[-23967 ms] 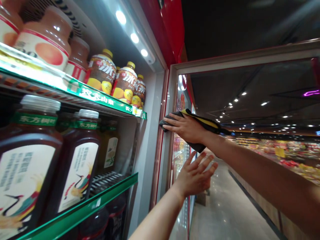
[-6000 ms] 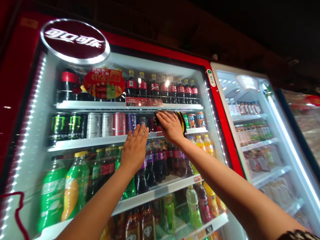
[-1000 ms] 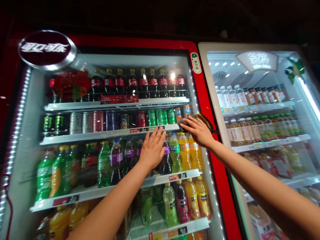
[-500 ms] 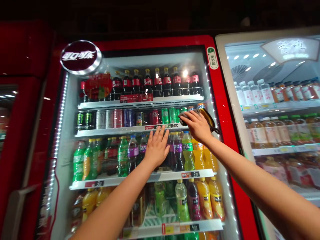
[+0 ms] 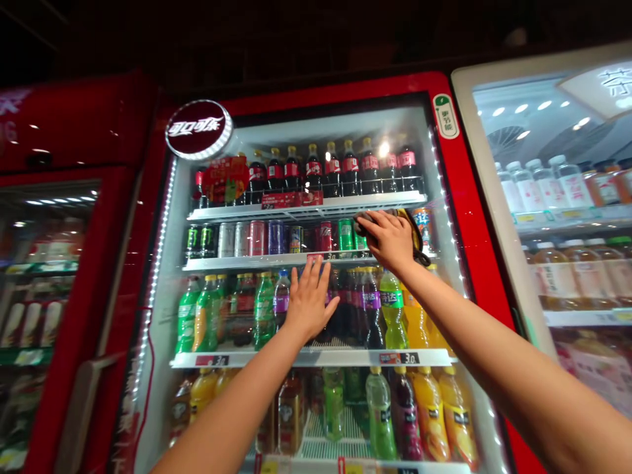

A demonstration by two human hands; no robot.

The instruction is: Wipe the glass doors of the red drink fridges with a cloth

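Observation:
A glass-fronted red drinks fridge [image 5: 447,191] stands before me. My left hand [image 5: 310,299] is spread flat toward the glass, over the middle bottle shelf, holding nothing. Higher and to the right, my right hand [image 5: 392,242] presses a dark grey and yellow cloth [image 5: 413,227] with a black loop to the glass, in front of the can shelf. The palm covers most of the cloth, so its full shape is hidden. Behind the glass are a row of cola bottles [image 5: 313,170], several cans [image 5: 257,238] and an orange soda bottle [image 5: 417,319].
A pale-framed fridge [image 5: 486,197] with bottled drinks adjoins on the right. At the left stands another red fridge [image 5: 74,145], with a grey door handle [image 5: 81,408] near it. A round lit sign [image 5: 199,130] juts out at the fridge's upper left corner.
The view has swung left, bringing more of the left fridge into sight. Against the shelves, both my hands have shifted left, the right one with the cloth; orange-topped cans now show beside it.

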